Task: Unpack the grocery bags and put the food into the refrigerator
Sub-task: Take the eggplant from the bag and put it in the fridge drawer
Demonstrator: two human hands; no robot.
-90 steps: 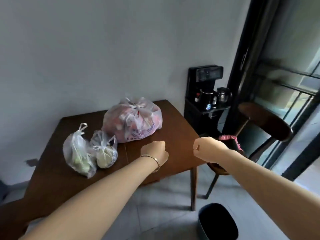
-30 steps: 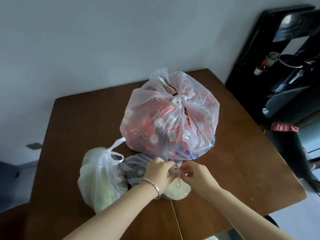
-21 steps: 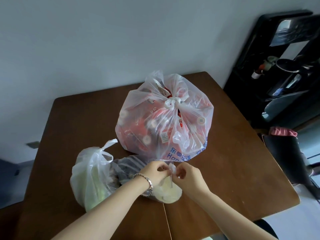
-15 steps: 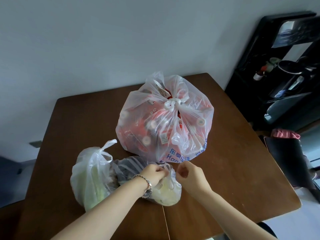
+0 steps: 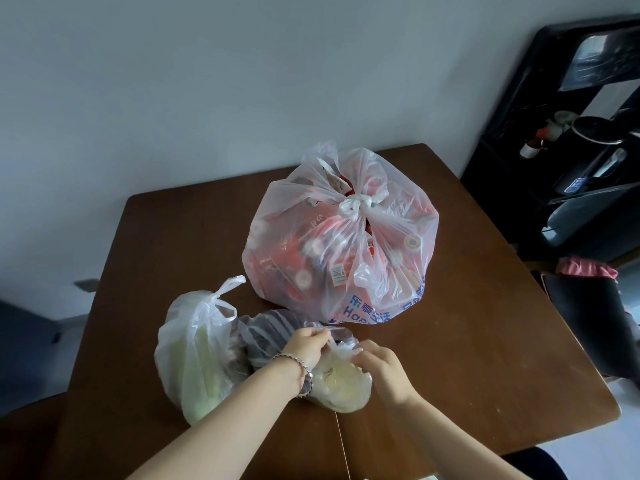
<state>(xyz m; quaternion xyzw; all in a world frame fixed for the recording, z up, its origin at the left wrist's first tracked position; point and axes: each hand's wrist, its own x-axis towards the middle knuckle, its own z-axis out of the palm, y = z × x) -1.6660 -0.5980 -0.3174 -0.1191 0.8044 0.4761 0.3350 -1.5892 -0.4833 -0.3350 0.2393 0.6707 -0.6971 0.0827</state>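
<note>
Three plastic grocery bags on a brown wooden table (image 5: 485,306), grouped from its middle to its near-left part; farthest back, a large translucent bag (image 5: 341,244), knotted shut at the top, packed with red packages, blue print along its lower edge; at the near left, a tied bag of pale green vegetables (image 5: 197,355), handle loops sticking up; between those two and close against both, a small clear bag (image 5: 343,382) holding a pale yellowish round item at its right and something dark and striped at its left, too blurred to name.

Left hand (image 5: 306,344), beaded bracelet (image 5: 298,367) at the wrist, fingers curled, pinching the gathered plastic at the top of the small clear bag; right hand (image 5: 381,368) just beside it, fingers bent over the same bunched plastic and gripping it, thumb hidden; both forearms reaching in from the lower edge, either side of the table's centre seam (image 5: 343,448).

Beyond the table's right edge, a black drinks station (image 5: 502,174) with a dark kettle (image 5: 595,133) on its shelf and small bottles beside it; lower right, a dark chair (image 5: 588,327) with a pink cloth (image 5: 585,268) on top; behind the table, a plain grey wall (image 5: 207,81), a small wall plate (image 5: 86,284) low at the left.
</note>
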